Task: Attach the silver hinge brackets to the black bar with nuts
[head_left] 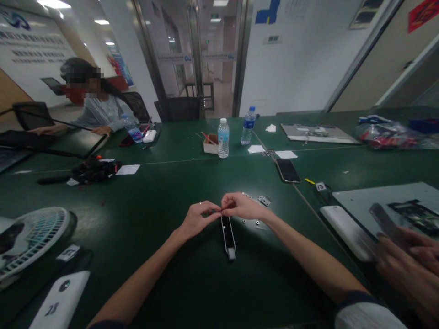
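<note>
A narrow device with a dark face, a pale rim and a light connector-like block at its near end [228, 235] lies lengthwise on the green table in front of me. My left hand [200, 215] and my right hand [242, 206] meet over its far end, fingertips pinched together. Whatever the two pinches hold is too small and covered to make out. Beside my right hand, small metal parts [264, 200] lie on the table. Two nut-like rings, one of them a small ring [257, 223], sit to the right of the device.
Beyond my hands stand a clear bottle [223, 139], another water bottle [248, 127] and a small box [210, 145]. A phone [288, 170] lies right of them. At left are a white fan [34, 237] and a white power bank [60, 301]. Another person's hands [408, 265] hold a phone-like object at right.
</note>
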